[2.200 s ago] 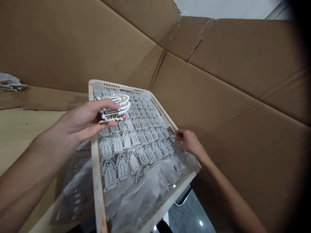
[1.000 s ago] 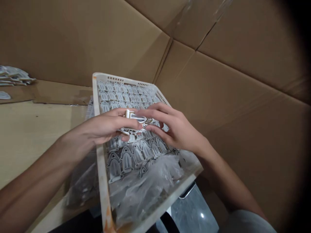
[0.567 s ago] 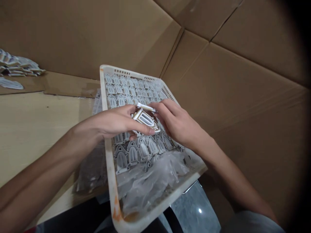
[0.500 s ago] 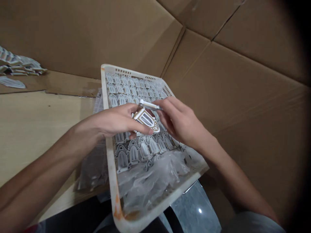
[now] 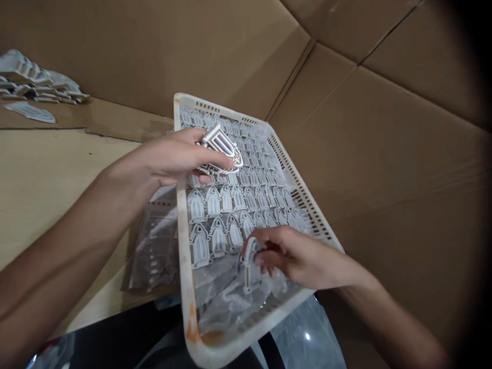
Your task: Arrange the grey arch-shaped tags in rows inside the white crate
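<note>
My left hand (image 5: pixel 172 156) is closed round a few white arched window-shaped pieces (image 5: pixel 222 145) with gold trim, the thumb pressed on the top one. It is above the far left part of a white plastic basket (image 5: pixel 184 256). In the near part of the basket, my right hand (image 5: pixel 302 256) pinches one arched window-shaped piece (image 5: pixel 248 269), tilted nearly edge-on. Behind that piece, several rows of like pieces (image 5: pixel 218 238) stand packed side by side. Clear plastic film (image 5: pixel 226 302) lies under my right hand.
A heap of similar arched pieces (image 5: pixel 34 77) lies on cardboard at the far left, with a loose one in front. Cardboard walls (image 5: pixel 384 143) rise behind and to the right. A printed plastic bag (image 5: pixel 156 246) lies on the pale tabletop (image 5: pixel 49 189) left of the basket.
My right hand has moved away from my left, down and toward me, carrying one arched piece to the basket's near rows. My left hand has shifted slightly up and left in view, with its pieces.
</note>
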`<control>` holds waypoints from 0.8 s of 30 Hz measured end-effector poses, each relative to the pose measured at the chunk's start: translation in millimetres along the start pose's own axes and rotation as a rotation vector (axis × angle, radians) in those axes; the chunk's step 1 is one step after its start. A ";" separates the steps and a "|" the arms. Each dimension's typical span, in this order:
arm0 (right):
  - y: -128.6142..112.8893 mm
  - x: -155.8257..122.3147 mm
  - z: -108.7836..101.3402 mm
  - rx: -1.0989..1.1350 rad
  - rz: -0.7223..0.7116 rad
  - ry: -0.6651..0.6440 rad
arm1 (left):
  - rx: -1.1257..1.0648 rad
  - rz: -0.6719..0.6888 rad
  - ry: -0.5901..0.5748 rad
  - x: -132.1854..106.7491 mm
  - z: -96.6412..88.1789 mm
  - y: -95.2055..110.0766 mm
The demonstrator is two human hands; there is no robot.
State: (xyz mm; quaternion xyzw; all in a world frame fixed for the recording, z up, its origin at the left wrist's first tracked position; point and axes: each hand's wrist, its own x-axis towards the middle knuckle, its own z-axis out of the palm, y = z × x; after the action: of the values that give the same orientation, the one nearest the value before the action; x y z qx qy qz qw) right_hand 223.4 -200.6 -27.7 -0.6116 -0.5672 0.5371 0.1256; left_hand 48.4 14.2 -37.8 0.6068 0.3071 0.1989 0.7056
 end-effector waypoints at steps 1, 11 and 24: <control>4.9 7.0 10.4 0.015 0.008 0.006 | 0.011 0.007 0.017 -1.4 0.1 1.4; 21.0 38.3 66.0 0.251 0.036 -0.016 | 0.073 0.013 0.034 -6.4 3.6 4.2; -0.9 29.6 51.6 -0.263 -0.114 0.306 | 0.021 0.008 -0.121 -5.7 4.4 3.4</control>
State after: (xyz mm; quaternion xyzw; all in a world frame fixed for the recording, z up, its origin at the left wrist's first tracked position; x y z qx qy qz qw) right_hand 175.1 -199.2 -62.5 -0.6642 -0.6403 0.3512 0.1597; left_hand 47.6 7.9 -33.1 0.6263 0.2633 0.1614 0.7158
